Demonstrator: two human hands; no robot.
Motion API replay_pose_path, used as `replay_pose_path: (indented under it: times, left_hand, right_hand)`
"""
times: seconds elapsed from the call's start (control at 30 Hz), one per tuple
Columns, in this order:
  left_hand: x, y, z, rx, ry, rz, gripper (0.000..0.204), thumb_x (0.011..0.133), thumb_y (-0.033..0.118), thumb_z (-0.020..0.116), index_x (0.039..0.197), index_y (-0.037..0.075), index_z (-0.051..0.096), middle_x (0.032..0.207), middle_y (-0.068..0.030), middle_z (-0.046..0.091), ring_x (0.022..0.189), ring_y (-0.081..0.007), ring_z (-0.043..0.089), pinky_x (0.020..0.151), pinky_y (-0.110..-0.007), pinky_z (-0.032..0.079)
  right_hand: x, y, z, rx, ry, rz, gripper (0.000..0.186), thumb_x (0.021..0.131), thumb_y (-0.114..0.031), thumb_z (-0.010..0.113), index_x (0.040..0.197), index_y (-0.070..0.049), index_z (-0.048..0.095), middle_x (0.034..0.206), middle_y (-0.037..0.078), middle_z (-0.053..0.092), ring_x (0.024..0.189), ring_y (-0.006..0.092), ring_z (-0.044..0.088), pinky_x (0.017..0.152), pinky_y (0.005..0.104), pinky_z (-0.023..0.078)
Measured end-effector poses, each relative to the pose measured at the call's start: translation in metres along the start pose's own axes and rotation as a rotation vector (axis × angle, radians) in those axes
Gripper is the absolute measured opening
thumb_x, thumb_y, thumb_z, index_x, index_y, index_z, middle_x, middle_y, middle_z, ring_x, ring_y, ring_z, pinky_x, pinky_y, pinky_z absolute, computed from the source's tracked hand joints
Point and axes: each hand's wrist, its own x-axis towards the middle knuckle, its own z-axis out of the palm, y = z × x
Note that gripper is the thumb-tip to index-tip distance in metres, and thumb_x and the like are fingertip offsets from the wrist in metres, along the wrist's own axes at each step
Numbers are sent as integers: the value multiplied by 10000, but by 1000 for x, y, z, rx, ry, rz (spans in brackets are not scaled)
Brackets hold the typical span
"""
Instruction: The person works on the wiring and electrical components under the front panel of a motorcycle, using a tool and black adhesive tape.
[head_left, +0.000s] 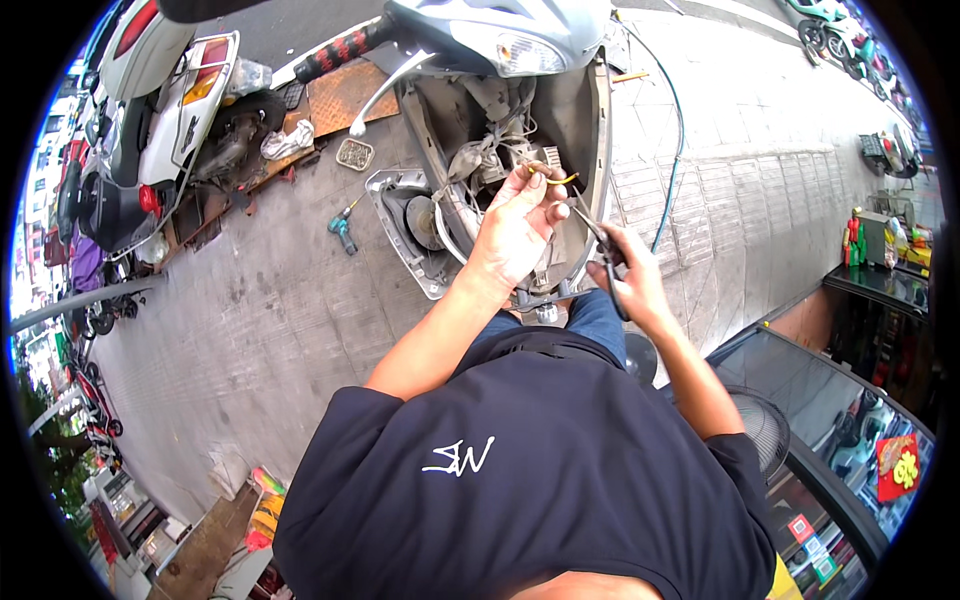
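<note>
In head view, L hand [515, 230] has fingertips pinched on the yellow wire [562, 183], lying roughly L–R above the scooter shell [598, 130], its R end near the tip of the black-handled tool [606, 243], which R hand [637, 278] grips w/ curled fingers, blade gap unclear, w/ more room R, over paving [720, 130].

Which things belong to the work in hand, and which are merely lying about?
Seemingly in use:
thin yellow wire, in left hand
black-handled metal tool, in right hand
pale-blue scooter, front opened

Apparently just lying about:
teal power drill
crumpled white cloth
long dark hose
</note>
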Motion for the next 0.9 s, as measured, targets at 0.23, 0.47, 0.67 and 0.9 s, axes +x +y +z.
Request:
replay_pose_path:
  times: [0.23,0.47,0.67,0.9]
  left_hand:
    - [1,-8,-3,-5,28,-40,114,984,122,510,1051,101,601,1018,-46,652,951,-188,631,803,-328,544]
    - [7,-22,-1,83,56,-47,76,967,122,547,1028,117,591,978,-43,659,948,-179,634,800,-326,531]
    - [10,-39,2,106,105,9,109,969,114,535,1047,103,610,1007,-48,663,954,-184,627,830,-332,535]
    - [7,-62,27,112,241,160,59,941,88,578,986,99,616,963,-42,668,925,-192,647,841,-350,535]
  right_hand:
    - [15,-8,17,69,105,-68,471,758,-154,737,1186,-31,585,824,86,563,624,165,525,595,288,454]
    - [21,8,-2,-26,151,-187,432,759,-159,730,1157,-50,600,820,111,570,645,228,565,617,336,469]
    - [23,24,-24,-2,20,-99,402,744,-142,731,1117,-53,611,753,84,524,632,216,550,594,338,456]
    - [45,48,-47,61,-125,-250,402,743,-115,718,1122,-38,611,732,81,511,582,201,525,562,332,439]
